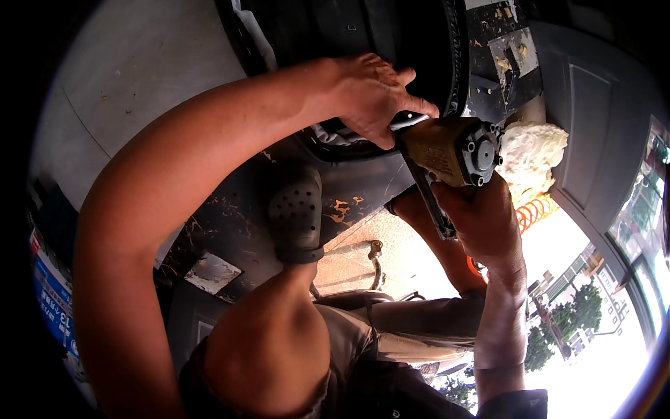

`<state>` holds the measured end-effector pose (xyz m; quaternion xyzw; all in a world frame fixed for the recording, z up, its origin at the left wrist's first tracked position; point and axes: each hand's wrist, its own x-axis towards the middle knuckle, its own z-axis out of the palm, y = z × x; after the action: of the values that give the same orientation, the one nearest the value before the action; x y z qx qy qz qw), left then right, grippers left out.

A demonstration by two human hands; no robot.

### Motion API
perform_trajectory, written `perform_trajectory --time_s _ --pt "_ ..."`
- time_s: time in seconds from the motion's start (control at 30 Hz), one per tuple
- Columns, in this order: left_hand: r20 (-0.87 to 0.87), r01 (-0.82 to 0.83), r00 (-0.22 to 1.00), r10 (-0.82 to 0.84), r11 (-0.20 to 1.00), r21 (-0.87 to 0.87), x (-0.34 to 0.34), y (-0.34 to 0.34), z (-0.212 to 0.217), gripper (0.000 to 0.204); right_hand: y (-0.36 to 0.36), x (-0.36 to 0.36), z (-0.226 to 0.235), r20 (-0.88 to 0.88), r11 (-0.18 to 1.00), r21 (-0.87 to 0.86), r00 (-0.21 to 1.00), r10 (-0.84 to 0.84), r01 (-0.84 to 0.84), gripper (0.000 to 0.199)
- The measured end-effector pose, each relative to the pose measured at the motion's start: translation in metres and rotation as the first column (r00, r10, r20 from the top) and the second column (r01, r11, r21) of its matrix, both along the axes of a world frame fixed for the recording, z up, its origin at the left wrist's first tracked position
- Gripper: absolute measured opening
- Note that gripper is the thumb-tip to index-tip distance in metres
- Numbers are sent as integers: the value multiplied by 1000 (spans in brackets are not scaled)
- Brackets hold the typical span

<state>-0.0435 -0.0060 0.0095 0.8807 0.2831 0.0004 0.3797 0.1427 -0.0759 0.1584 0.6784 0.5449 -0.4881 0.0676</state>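
My right hand point(481, 216) is wrapped around the handle of a pneumatic staple gun point(447, 150) with a worn brownish-yellow body and a black bolted cap. The gun's nose meets the edge of a black upholstered seat piece point(398, 35), which lies underside up with a pale fabric strip along its rim. Right beside the nose, my left hand point(370, 98) grips the black cover at that rim, one finger stretched along the gun's front. The palm hides exactly how the cover is pinched.
An orange coiled air hose point(534, 211) shows beyond my right hand. Pale foam point(534, 153) bulges by a grey panel point(593, 119). My foot in a grey perforated clog point(296, 209) rests on the scuffed dark surface point(237, 216). A blue printed package point(52, 293) stands far left.
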Motion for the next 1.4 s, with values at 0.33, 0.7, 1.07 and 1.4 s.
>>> perform_trajectory --time_s 0.33,0.7,1.07,1.4 --pt "46 66 997 -63 995 -78 -5 15 3 102 7 -10 -2 29 999 31 999 -23 22 28" --pt "-68 122 988 -141 964 -234 -1 22 1 106 -5 -19 -4 100 1000 -6 995 -18 19 27" --pt "5 93 996 -94 968 -232 -3 20 -5 101 -10 -18 -4 107 999 22 994 -31 29 31" --pt "-23 102 993 -117 929 -355 6 29 -3 82 -40 -17 -6 -93 979 130 985 -148 160 21"
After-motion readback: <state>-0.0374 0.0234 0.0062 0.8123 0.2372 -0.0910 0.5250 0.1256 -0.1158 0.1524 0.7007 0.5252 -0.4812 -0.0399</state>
